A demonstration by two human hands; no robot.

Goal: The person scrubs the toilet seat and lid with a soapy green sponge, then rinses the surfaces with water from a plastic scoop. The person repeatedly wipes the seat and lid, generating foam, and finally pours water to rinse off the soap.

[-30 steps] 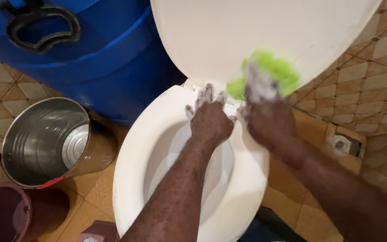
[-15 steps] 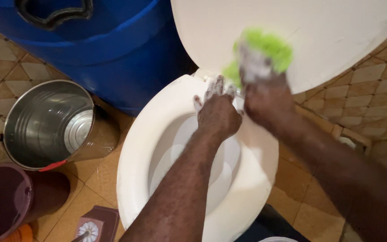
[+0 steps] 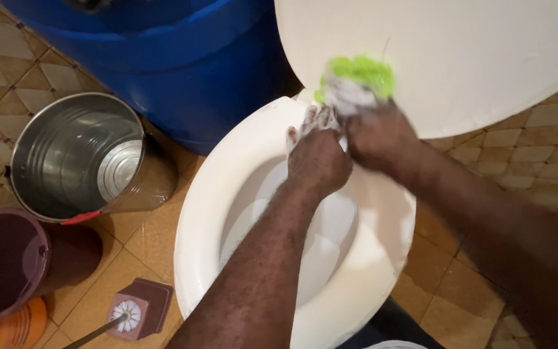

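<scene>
A white toilet stands below me with its seat (image 3: 214, 194) down and its lid (image 3: 460, 58) raised. My right hand (image 3: 376, 139) grips a soapy green sponge (image 3: 356, 76) and presses it against the lower edge of the lid, near the hinge. My left hand (image 3: 318, 155) lies flat on the back of the seat, fingers spread and foamy, just left of the right hand and touching it.
A big blue plastic barrel (image 3: 163, 58) stands behind the toilet at the left. On the tiled floor to the left are a shiny metal bucket (image 3: 79, 155), a maroon tub (image 3: 8, 258), an orange container (image 3: 8, 326) and a toilet brush in its holder (image 3: 140, 310).
My right hand has slid the green sponge leftward along the lid toward the hinge, closing up against my left hand. The view has shifted, so the toilet brush now shows.
</scene>
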